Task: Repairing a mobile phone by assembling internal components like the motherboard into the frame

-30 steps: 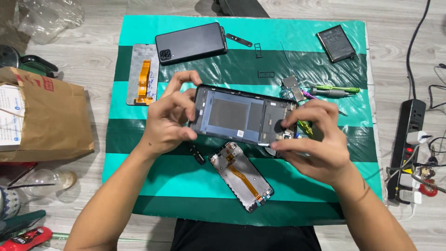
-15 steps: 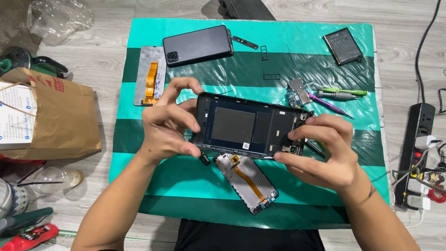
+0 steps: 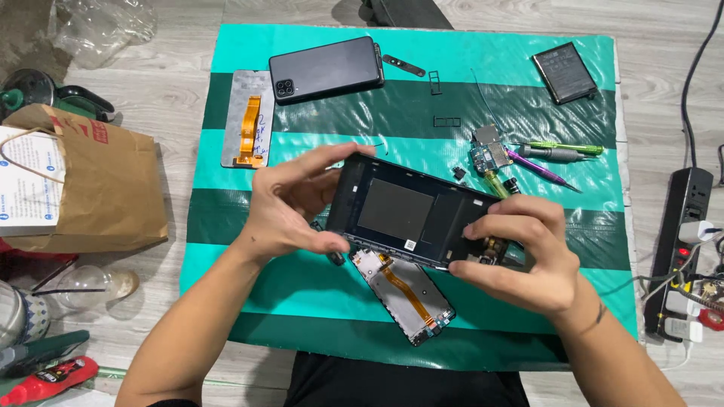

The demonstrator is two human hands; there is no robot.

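Both hands hold an opened black phone frame (image 3: 411, 212) above a green striped mat (image 3: 452, 68). My left hand (image 3: 290, 203) grips its left end, thumb below and fingers over the top edge. My right hand (image 3: 520, 252) pinches the right end near small exposed parts. Under the frame lies a detached screen panel (image 3: 407, 298) with an orange flex cable, face down on the mat.
On the mat lie a black phone back cover (image 3: 324, 69), another screen panel (image 3: 245, 119), a battery (image 3: 566, 71), a small circuit board (image 3: 489, 154), screwdrivers (image 3: 558, 151) and small parts. A brown paper bag (image 3: 98, 188) sits left, a power strip (image 3: 679, 241) right.
The frame has been lifted and tilted slightly towards the camera. My left fingers have moved over its top edge. The view has shifted a little.
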